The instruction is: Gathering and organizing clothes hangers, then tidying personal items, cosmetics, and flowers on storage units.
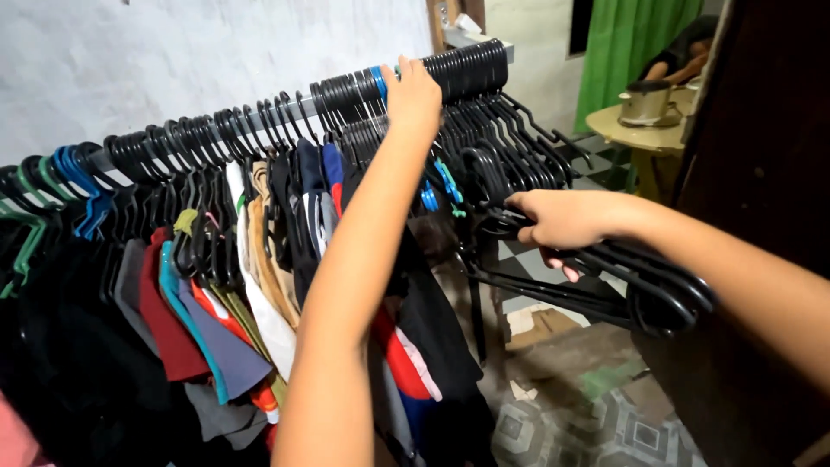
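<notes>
My left hand (pixel 412 93) reaches up to the clothes rail (pixel 99 158) and grips among the black hanger hooks (pixel 346 91) crowded on it. My right hand (pixel 558 220) holds a bundle of empty black plastic hangers (pixel 640 285) that points right, away from the rail. More empty black hangers (pixel 510 143) dangle from the rail's right end, just left of my right hand. Clothes in many colours (pixel 216 320) hang packed along the rail below my left arm.
A whitish wall (pixel 173 52) runs behind the rail. A dark wooden panel (pixel 761 112) stands at the right. A small round table (pixel 640 130) with a metal pot (pixel 648 102) sits by a green curtain (pixel 627 39), where a person's arm (pixel 679 65) shows. Patterned floor tiles (pixel 596 424) lie below.
</notes>
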